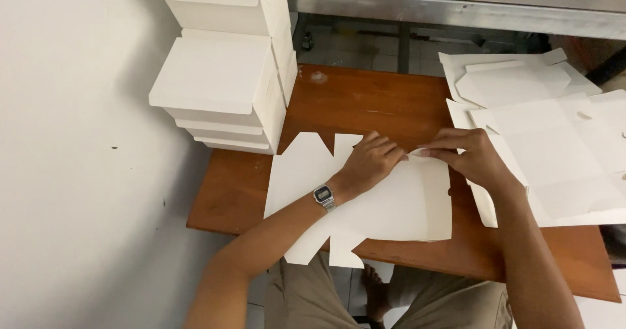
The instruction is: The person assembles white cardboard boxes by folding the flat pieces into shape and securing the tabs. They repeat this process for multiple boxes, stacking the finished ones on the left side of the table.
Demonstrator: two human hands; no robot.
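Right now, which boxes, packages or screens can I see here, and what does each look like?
Finished boxes: stacked at the table's far left corner, flat, rectangular, white.
Flat box blank: on the wooden table, white card with notched flaps, under the left hand and right hand.
Unfolded blanks: loose pile at the right, white.
Wristwatch: left wrist, small rectangular screen, metal band.

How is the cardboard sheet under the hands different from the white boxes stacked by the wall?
The cardboard sheet lies flat and unfolded on the wooden table, with cut flaps sticking out; the stacked boxes are folded into closed shapes. The sheet is a single piece under the left hand and right hand; the boxes are piled several high, untouched. Both are plain white card.
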